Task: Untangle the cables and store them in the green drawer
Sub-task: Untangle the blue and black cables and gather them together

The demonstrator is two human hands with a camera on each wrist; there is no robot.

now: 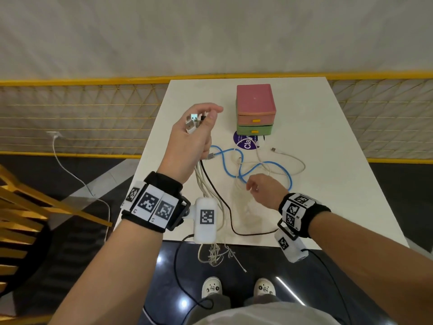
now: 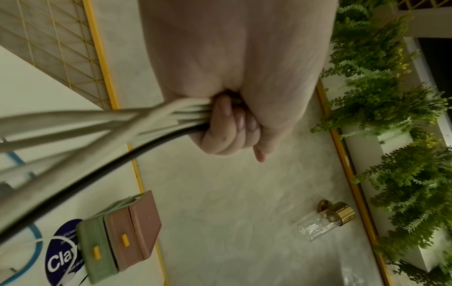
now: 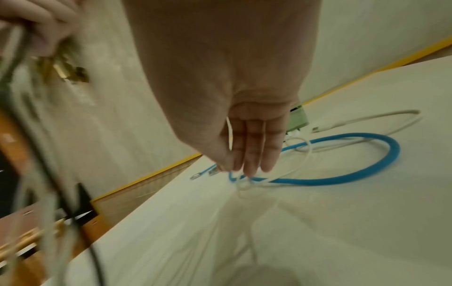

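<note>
My left hand [image 1: 206, 116] is raised over the white table [image 1: 328, 184] and grips a bundle of cable ends [image 1: 194, 124], their USB plugs sticking up. Several white cables and a black cable [image 1: 218, 195] hang from it over the near table edge; the left wrist view shows the fingers [image 2: 229, 123] curled round them. My right hand [image 1: 251, 186] hovers low over the tangle and pinches a thin white cable [image 3: 229, 135] between thumb and index finger. A blue cable [image 1: 264, 164] and a thicker white cable [image 1: 290, 158] lie looped on the table. The green drawer [image 1: 254, 130] sits shut under a pink drawer unit [image 1: 255, 102].
A purple round sticker [image 1: 246, 143] lies in front of the drawers. A yellow mesh railing [image 1: 70, 113] runs behind the table. A wooden chair [image 1: 23, 207] stands at the left, and a white cord [image 1: 77, 179] trails on the floor there. Knotted cable ends [image 1: 215, 254] dangle below the near edge.
</note>
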